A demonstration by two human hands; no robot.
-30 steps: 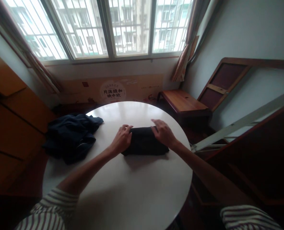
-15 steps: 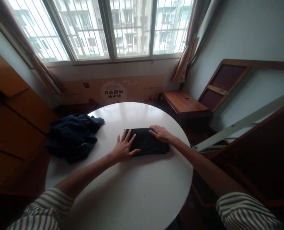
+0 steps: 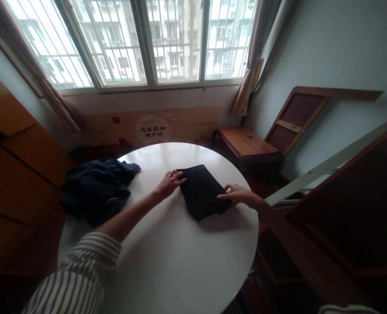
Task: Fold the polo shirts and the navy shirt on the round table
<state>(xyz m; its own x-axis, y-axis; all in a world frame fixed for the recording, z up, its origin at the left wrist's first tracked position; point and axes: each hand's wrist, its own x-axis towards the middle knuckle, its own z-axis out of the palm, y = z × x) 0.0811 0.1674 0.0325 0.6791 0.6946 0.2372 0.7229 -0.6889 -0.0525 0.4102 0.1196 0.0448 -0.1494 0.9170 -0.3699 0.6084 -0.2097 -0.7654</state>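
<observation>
A black folded garment [image 3: 201,189] lies turned at an angle on the white round table [image 3: 177,261]; its exact kind does not show. At its far left corner, my left hand [image 3: 171,183] pinches the cloth between thumb and fingers. My right hand [image 3: 239,195] grips the right edge, thumb on top and the other fingers partly hidden beneath. The near corner of the cloth looks slightly raised from the tabletop.
A crumpled dark blue garment [image 3: 97,187] is heaped on the table's left side. Beyond the table stand a low wooden stool [image 3: 246,143] and a long printed box [image 3: 111,126] under the window. Orange cabinets [image 3: 20,161] flank the left.
Both hands went from lying spread on the black garment to gripping its edges. The garment has turned clockwise, its right side coming nearer to me. The view shifted slightly.
</observation>
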